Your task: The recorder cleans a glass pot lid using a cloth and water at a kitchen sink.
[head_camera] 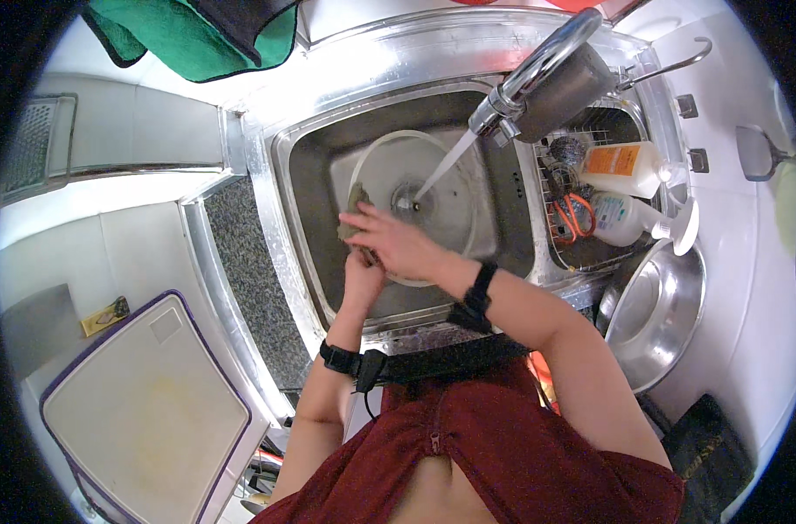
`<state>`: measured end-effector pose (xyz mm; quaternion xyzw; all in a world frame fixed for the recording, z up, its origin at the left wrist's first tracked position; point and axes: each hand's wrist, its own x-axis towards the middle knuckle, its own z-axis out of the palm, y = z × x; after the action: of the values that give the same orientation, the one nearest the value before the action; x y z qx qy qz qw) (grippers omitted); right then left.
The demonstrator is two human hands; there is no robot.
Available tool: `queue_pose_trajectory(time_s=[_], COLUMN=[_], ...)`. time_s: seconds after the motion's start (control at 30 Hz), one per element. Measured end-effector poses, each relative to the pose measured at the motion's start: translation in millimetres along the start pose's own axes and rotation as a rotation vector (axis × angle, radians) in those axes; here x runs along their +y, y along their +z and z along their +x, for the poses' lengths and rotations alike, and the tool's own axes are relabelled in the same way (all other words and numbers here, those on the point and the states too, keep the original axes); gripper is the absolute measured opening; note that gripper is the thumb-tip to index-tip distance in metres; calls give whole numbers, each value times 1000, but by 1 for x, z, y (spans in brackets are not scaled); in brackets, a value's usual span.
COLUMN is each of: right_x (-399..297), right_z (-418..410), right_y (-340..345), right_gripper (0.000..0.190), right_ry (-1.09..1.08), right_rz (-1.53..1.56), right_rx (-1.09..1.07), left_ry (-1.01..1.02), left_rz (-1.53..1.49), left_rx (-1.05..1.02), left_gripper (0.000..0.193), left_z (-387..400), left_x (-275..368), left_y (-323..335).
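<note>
Over the left side of a steel sink basin (512, 216), my left hand (364, 280) is closed around the lower end of a soft-looking grey-green item (353, 226), whose kind I cannot tell. My right hand (398, 242) lies across the same item with its fingers spread and slightly blurred; its thumb is hidden, so a grip cannot be made out. Beneath the hands, a round see-through bowl (437, 259) rests in the basin. Water (447, 164) runs from the chrome faucet (493, 111) to the middle of that bowl.
Right of the basin, a wire rack (588, 137) holds two plastic bottles (617, 167), a steel scouring pad (567, 150) and an orange-handled item (576, 219). A steel bowl (666, 308) leans nearby. A white cutting board (149, 406) stands left; a green cloth (208, 39) hangs beyond.
</note>
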<state>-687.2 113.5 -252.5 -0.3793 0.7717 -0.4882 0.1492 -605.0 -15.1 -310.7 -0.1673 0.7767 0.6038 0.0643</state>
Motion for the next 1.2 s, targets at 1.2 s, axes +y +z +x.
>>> queue_pose_trajectory(time_s=[1.2], right_x=[131], right_z=[-15], right_y=[-97], right_gripper=[31], right_ry=[526], right_rz=[-255], right_rx=[402], left_ry=[-234], left_rz=[-28], left_rx=[-325], left_gripper=[18], left_z=[29], left_x=[49], left_y=[-33])
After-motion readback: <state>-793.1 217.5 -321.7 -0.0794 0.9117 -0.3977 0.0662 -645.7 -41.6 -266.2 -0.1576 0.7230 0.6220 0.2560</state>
